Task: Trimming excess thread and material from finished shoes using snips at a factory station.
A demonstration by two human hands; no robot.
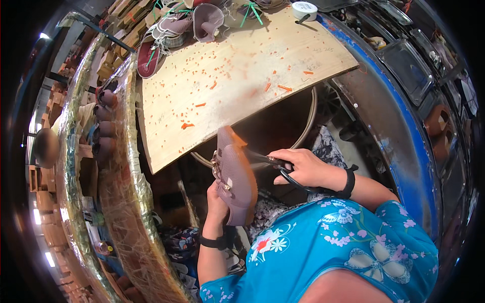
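My left hand (216,204) grips a mauve shoe (235,174) by its laced upper, near the front edge of the board. The shoe stands tilted on end, and its orange sole edge (243,151) faces right. Closed around the black handles of a pair of scissors (289,177) is my right hand (305,169). The blades point left at the sole edge; they are blurred, so whether they touch it is unclear. Orange material sticks out at the upper end of the sole.
Orange trimmings (187,125) lie scattered over the wooden board (151,144). Several shoes (207,22) with green ties crowd its far edge, near a white round tub (304,9). A blue-edged metal frame (399,106) runs along the right. More shoes (104,126) stand at left.
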